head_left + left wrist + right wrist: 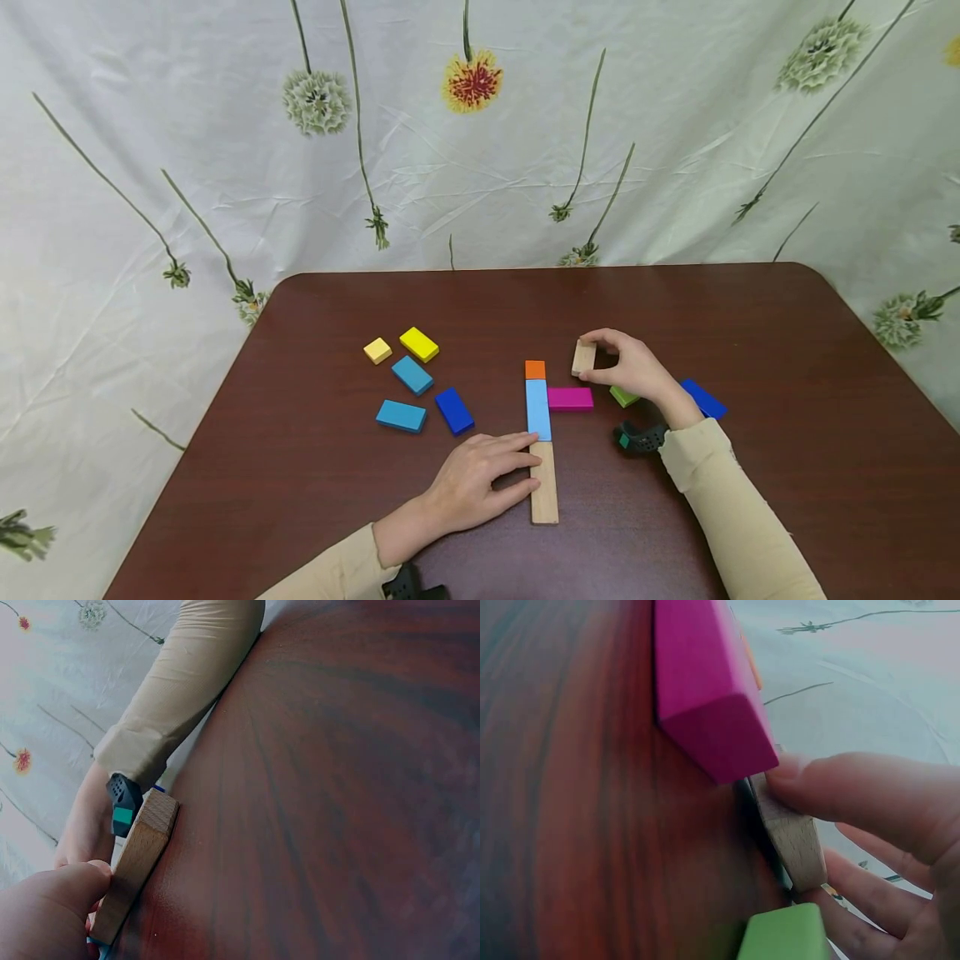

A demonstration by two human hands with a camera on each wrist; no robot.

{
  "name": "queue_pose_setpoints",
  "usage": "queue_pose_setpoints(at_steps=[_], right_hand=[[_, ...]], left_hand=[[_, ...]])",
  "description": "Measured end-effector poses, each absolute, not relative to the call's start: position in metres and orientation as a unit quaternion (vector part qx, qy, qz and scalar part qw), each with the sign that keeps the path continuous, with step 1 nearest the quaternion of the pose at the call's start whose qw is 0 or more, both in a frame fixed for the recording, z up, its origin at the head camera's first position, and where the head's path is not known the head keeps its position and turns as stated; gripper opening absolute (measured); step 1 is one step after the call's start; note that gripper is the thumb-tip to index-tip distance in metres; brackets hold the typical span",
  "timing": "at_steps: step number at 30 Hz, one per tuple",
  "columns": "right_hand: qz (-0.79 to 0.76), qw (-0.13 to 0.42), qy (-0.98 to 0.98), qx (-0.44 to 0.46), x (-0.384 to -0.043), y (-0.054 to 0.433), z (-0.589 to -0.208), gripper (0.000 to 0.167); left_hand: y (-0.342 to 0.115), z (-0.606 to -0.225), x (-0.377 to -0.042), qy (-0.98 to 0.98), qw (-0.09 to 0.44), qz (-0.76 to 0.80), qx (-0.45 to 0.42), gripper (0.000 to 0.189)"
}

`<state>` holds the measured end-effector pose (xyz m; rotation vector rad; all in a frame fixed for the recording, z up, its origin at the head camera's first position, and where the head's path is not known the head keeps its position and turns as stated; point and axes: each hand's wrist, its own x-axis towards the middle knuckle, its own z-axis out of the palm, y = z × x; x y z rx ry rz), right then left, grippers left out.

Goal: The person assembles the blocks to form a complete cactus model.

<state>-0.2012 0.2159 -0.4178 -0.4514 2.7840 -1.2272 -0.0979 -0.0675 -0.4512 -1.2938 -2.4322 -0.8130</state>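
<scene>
In the head view my right hand (628, 365) pinches a small plain wooden block (583, 358) between thumb and fingers. The right wrist view shows this wooden block (799, 851) close to the table, beyond the end of a magenta block (712, 712). My left hand (480, 479) rests its outstretched fingertips along the left side of a longer wooden block (545, 492) and on the light blue block (537, 408) that meets its far end. An orange block (535, 369) tops that row, and the magenta block touches the light blue one's right side.
Left of the row lie a yellow block (419, 343), a pale yellow block (377, 350), two blue blocks (401, 416) and a dark blue one (454, 411). A green block (623, 396) and another dark blue block (703, 399) lie near my right wrist.
</scene>
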Motion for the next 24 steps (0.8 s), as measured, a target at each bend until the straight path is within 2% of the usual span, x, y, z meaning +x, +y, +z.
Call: queue_pose_setpoints(at_steps=[10,24], right_hand=[[-0.404,0.031,0.903,-0.14,-0.2022,0.2159,-0.4204,0.058],[-0.418,0.03,0.894,-0.16,-0.2024,0.2204,-0.4203,0.053]], left_hand=[[-0.0677,-0.4504,-0.0975,-0.841,0.129,-0.28,-0.445,0.028],[-0.0674,-0.4502,-0.0978,-0.84,0.132,-0.277,-0.447,0.028]])
